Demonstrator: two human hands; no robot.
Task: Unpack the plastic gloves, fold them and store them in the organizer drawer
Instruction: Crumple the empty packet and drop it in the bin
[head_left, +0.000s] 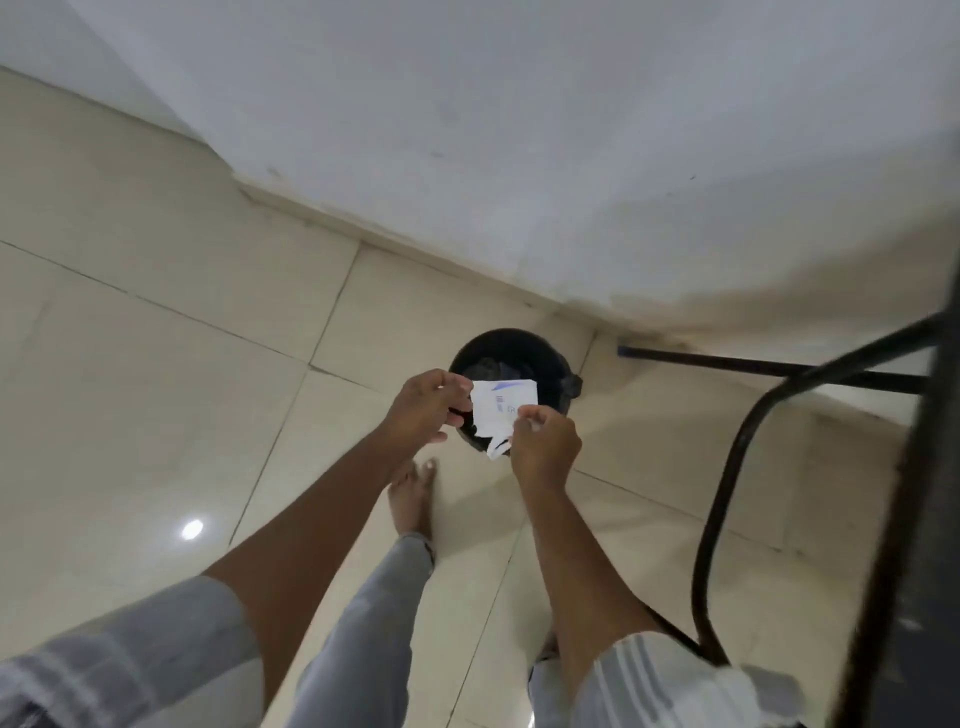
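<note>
Single head view, steep downward look.
Worn high, wide-angle; faces floor tiles (156, 364) and wall base ahead, both forearms reaching in from the bottom edge, black bin (511, 348) near centre.

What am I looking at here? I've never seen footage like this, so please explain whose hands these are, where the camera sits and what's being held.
This is one picture from a wide-angle camera worn on a person's head, looking down at their own bare hands; there is no machine. The left hand and right hand together pinch a torn white wrapper with blue print, held above a black bin standing on the tiled floor near the wall. A bare foot shows below, and a dark metal frame at the right.
</note>
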